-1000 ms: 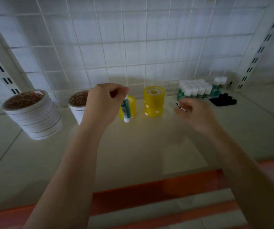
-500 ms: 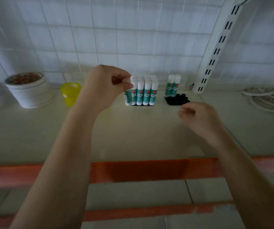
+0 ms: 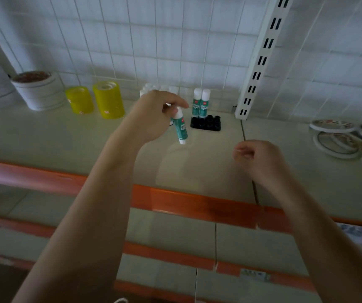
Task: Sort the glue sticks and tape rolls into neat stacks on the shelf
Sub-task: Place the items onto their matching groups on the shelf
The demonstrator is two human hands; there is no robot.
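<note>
My left hand (image 3: pixel 153 114) pinches a green and white glue stick (image 3: pixel 180 127) by its top, and the stick hangs tilted above the shelf (image 3: pixel 44 136). Behind the hand stands a group of glue sticks (image 3: pixel 151 88), mostly hidden. Two more glue sticks (image 3: pixel 200 102) stand upright at the back of a black tray (image 3: pixel 206 124). My right hand (image 3: pixel 260 159) hovers lower right with curled fingers, pinching something small and white that I cannot identify. Two yellow tape stacks (image 3: pixel 94 100) and white tape stacks (image 3: pixel 38 90) stand at the left.
Loose flat white tape rolls (image 3: pixel 339 138) lie on the shelf at the far right. A white slotted upright (image 3: pixel 260 57) rises in front of the wire grid back wall. The shelf's orange front edge (image 3: pixel 197 206) runs below my hands, above lower shelves.
My left hand has carried the glue stick rightward, now tilted near the black tray. My right hand has dropped lower and right. The view has panned.
</note>
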